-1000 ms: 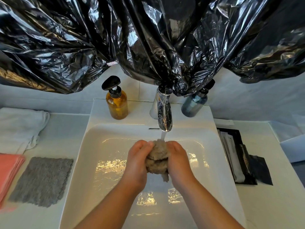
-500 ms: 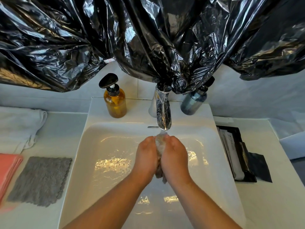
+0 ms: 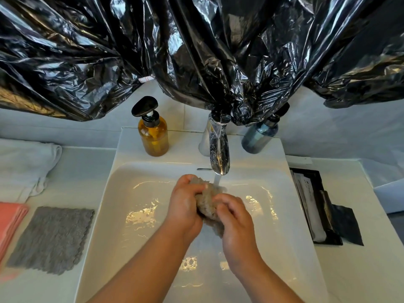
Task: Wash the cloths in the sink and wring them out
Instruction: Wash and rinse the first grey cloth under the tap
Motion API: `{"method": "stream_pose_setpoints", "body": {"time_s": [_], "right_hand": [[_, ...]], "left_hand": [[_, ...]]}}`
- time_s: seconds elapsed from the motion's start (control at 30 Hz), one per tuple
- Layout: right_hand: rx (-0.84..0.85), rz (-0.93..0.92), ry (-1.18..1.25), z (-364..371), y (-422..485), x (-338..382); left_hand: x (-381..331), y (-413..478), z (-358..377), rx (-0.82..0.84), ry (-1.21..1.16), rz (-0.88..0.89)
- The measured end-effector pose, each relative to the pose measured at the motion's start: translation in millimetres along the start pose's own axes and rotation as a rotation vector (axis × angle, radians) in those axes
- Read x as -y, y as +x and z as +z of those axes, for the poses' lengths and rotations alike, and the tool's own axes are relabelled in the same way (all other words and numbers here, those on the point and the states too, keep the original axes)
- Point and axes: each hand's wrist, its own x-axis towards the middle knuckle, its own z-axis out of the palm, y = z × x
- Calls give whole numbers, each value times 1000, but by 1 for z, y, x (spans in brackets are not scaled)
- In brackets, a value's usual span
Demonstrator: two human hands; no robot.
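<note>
A wet beige cloth (image 3: 207, 202) is bunched up over the white sink (image 3: 135, 215), just under the chrome tap (image 3: 218, 154), which runs a thin stream of water onto it. My left hand (image 3: 185, 204) grips the cloth's upper left part. My right hand (image 3: 236, 221) grips its lower right part, a little nearer to me. A corner of the cloth hangs down between my hands. On the counter to the left lie a grey cloth (image 3: 52, 237) spread flat and a folded pink cloth (image 3: 9, 224) at the frame's edge.
An amber pump bottle (image 3: 153, 134) and a blue-grey bottle (image 3: 260, 136) stand on the sink's back ledge. A white towel (image 3: 24, 162) lies far left. A black tray with packets (image 3: 317, 206) sits on the right. Black plastic sheeting (image 3: 196, 51) hangs low over the tap.
My hands were pressed together around the cloth under the tap. They have shifted apart, the right sliding toward me and the left staying up, so more of the cloth shows between them.
</note>
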Motion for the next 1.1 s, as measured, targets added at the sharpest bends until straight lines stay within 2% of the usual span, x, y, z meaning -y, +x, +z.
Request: {"method": "stream_pose_setpoints", "body": {"time_s": [0.07,0.13,0.17,0.23,0.3,0.33,0.47,0.5,0.57,0.67,0.77,0.87,0.93,1.1], "right_hand": [[-35,-46,-15,7,1,5],[-107,-75,-33,14,5,7],[-146,-75,-49,17,7,6],[-192,-46,-115,20,14,3],[-159,-7,-157,19,23,4],[-128,1,-166,17,29,7],[-18,-45,-172,6,45,20],[11,-62,-197,3,45,21],[68,-74,-201,-3,41,22],[134,14,-23,-12,27,24],[147,27,35,-17,13,21],[126,37,67,-15,3,11],[115,84,143,-10,-5,6],[72,72,231,6,-22,-3]], "left_hand": [[0,-3,5,82,-187,-94],[3,-2,9,143,-210,-171],[5,-1,10,121,-149,-170],[11,0,10,57,103,-51],[16,-1,4,31,346,119],[15,-4,1,56,410,147],[18,-9,-12,136,790,79],[20,-10,-18,134,805,82],[21,-17,-34,185,608,71],[22,-21,-54,205,270,-69],[17,-20,-54,137,62,-22],[8,-29,-47,211,-10,-8],[4,-36,-38,222,57,15],[10,-26,-20,-123,222,196]]}}
